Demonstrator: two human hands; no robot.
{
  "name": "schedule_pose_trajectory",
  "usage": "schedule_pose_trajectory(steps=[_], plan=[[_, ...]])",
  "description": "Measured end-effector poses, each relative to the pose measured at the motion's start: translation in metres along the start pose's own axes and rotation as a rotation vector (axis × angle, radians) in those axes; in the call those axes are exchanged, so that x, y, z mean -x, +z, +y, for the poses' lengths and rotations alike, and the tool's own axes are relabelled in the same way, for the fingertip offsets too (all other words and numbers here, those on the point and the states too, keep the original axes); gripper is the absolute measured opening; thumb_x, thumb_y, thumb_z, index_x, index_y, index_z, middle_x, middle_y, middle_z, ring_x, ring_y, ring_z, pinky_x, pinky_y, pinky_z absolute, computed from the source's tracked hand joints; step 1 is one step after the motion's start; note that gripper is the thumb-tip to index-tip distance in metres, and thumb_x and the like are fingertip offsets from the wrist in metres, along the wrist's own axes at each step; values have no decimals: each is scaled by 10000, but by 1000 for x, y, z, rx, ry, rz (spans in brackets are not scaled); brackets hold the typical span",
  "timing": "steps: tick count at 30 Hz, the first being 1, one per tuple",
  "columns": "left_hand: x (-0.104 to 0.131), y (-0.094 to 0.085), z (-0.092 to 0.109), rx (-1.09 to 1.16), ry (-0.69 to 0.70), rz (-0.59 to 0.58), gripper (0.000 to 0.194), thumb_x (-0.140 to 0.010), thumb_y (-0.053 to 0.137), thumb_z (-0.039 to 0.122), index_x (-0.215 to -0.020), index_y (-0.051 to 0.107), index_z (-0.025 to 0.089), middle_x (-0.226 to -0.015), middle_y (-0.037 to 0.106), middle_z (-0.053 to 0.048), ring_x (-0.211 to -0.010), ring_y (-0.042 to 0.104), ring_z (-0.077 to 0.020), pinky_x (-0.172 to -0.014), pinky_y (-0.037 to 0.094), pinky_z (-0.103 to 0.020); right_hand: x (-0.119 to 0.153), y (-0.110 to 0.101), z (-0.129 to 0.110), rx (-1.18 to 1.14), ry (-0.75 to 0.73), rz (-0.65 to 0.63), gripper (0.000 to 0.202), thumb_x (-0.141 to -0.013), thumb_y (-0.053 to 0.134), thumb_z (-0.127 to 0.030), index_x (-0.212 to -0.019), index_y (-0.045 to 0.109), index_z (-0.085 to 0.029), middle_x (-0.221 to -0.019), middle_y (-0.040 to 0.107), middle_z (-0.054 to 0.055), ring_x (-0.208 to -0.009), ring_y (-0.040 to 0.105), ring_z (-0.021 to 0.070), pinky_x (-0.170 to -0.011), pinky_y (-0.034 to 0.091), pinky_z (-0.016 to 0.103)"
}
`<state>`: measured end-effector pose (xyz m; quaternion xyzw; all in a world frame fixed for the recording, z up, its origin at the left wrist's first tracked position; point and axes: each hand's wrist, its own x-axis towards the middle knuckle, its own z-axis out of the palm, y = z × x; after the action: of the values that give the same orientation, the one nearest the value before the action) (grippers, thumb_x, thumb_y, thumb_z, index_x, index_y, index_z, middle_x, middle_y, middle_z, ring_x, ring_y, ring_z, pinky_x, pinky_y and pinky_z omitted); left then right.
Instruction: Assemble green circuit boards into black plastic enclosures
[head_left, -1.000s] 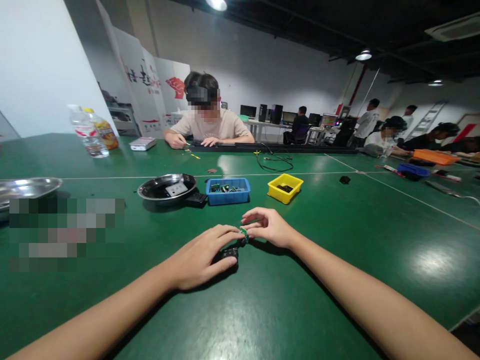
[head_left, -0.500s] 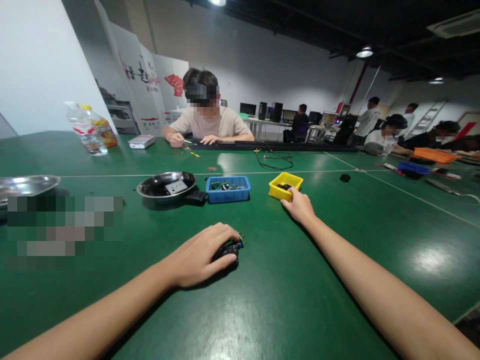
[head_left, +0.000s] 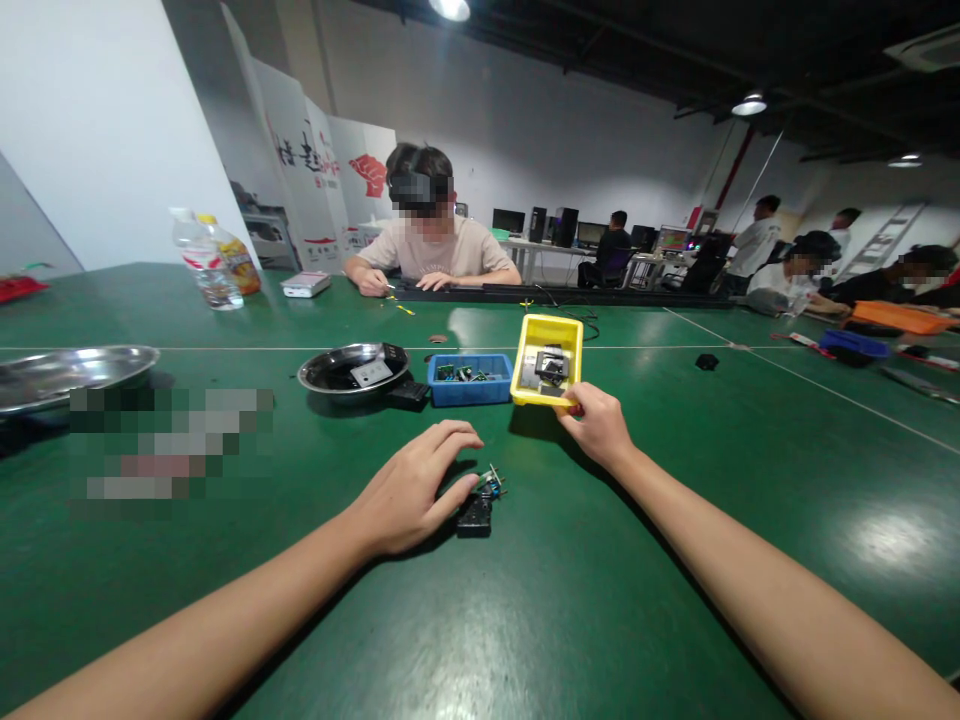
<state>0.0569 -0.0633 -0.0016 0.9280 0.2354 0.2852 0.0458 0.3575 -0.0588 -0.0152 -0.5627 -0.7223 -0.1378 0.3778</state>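
My right hand [head_left: 600, 428] grips the near right edge of a yellow plastic bin [head_left: 516, 392], which is tilted toward me. Dark and grey flat parts [head_left: 552, 366] lie inside it. My left hand [head_left: 421, 490] hovers with thumb and fingers apart beside a small black plastic piece [head_left: 475, 516] on the table. A small circuit board [head_left: 491, 483] with metal pins and a blue component sits against that piece. Behind, a blue bin [head_left: 471, 393] holds several small green circuit boards.
A metal dish [head_left: 352, 388] with black parts stands left of the blue bin, a black block [head_left: 407, 394] beside it. Another metal dish [head_left: 142, 378] is at far left. A person [head_left: 433, 250] works across the green table [head_left: 675, 480]. A black piece [head_left: 706, 361] lies at right.
My right hand has lifted and tipped the yellow bin toward me. My left hand has let go of the black piece and board, which now lie uncovered. The view has shifted slightly left.
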Motion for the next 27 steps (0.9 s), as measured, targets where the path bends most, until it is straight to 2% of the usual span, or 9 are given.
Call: schedule_pose_trajectory(steps=[4, 8, 11, 15, 21, 24, 27], plan=[[0, 1, -1, -110, -2, 24, 360, -978, 452, 333, -1303, 524, 195, -1391, 498, -133, -1180, 584, -250, -1008, 515, -422, 5, 4, -17, 37, -194, -49, 96, -818, 547, -146, -761, 585, -214, -750, 602, 42, -724, 551, 188, -660, 397, 267], [-1, 2, -1, -173, 16, 38, 400, -985, 439, 324, -1355, 515, 192, -1464, 436, -154, -1023, 635, -218, -944, 555, -436, 7, 6, -27, 76, -291, -74, 97, -810, 576, -128, -774, 600, -215, -763, 601, 40, -742, 539, 184, -649, 385, 261], [-2, 3, -1, -235, 57, 41, 419, -985, 441, 322, -1375, 517, 188, -1502, 414, -166, -981, 651, -217, -916, 567, -437, 8, 7, -30, 100, -380, -35, 119, -827, 576, -132, -746, 595, -216, -727, 587, 30, -717, 525, 175, -626, 370, 256], [-5, 4, 2, -369, 125, 32, 401, -986, 439, 313, -1346, 556, 180, -1517, 423, -167, -1022, 652, -259, -885, 567, -438, 7, 6, -35, 114, -513, 61, 159, -862, 569, -134, -724, 583, -211, -686, 576, 27, -680, 512, 168, -602, 364, 256], [-9, 2, 3, -503, 187, 116, 358, -975, 445, 266, -1250, 630, 130, -1366, 582, -180, -934, 613, -262, -796, 520, -410, 7, 7, -46, 115, -563, 85, 214, -898, 564, -165, -690, 553, -211, -655, 566, 22, -647, 495, 162, -586, 357, 261], [-8, 1, 2, -551, 175, 172, 333, -960, 476, 253, -1225, 651, 151, -1320, 629, -142, -1018, 578, -290, -825, 470, -417, 8, 8, -49, 108, -561, 73, 215, -908, 562, -184, -695, 561, -212, -659, 570, 22, -654, 496, 162, -588, 357, 262], [-6, 2, 1, -602, 141, 208, 328, -933, 520, 240, -1224, 657, 175, -1397, 589, -129, -1152, 529, -329, -892, 407, -451, 9, 8, -48, 107, -563, 80, 227, -920, 546, -188, -695, 571, -209, -657, 565, 24, -654, 488, 162, -590, 353, 265]])
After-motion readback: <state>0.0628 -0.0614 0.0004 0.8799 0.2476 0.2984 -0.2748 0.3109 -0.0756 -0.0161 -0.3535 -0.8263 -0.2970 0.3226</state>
